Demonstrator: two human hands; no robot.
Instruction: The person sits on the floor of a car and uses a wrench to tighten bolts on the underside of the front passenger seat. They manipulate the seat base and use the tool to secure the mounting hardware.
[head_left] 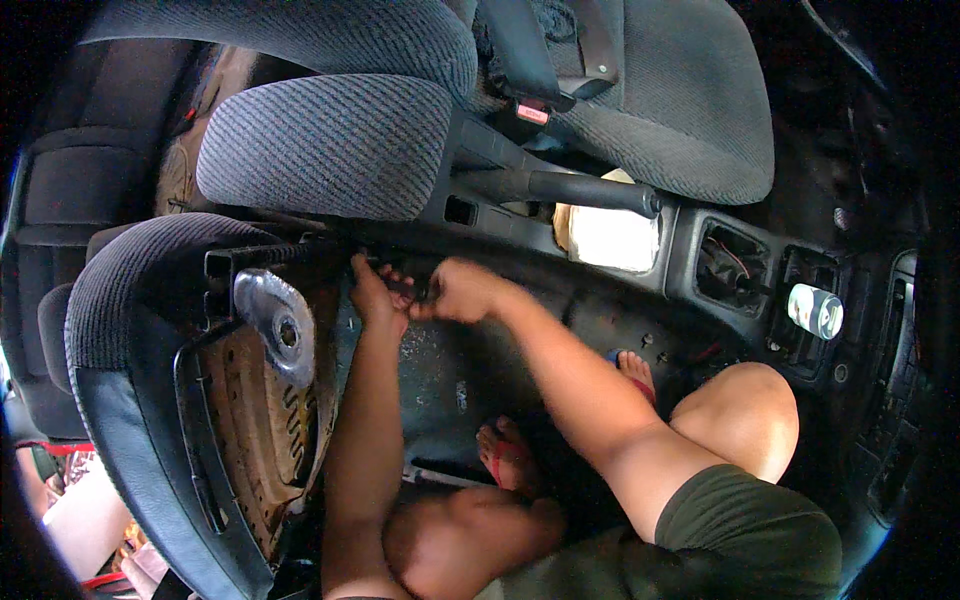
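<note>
My right hand [465,292] is closed in a fist round one end of a dark, slim piece [412,289] whose kind I cannot make out. The other end runs into the curled fingers of my left hand [375,295], which pinch it. Both hands meet low beside the console, just right of a tipped-back car seat [165,400]. That seat shows its underside: a rusty metal pan [240,395], a shiny oval bracket [275,325] and a black rail [262,258]. Shadow and my fingers hide much of the piece.
Along the far side runs the centre console with the handbrake lever [590,192], a whitish pad [612,235] and an open gear-lever well [735,265]. A clear cup [815,311] stands at its right. Beyond sits another seat [690,110]. My sandalled feet [508,455] rest on the floor.
</note>
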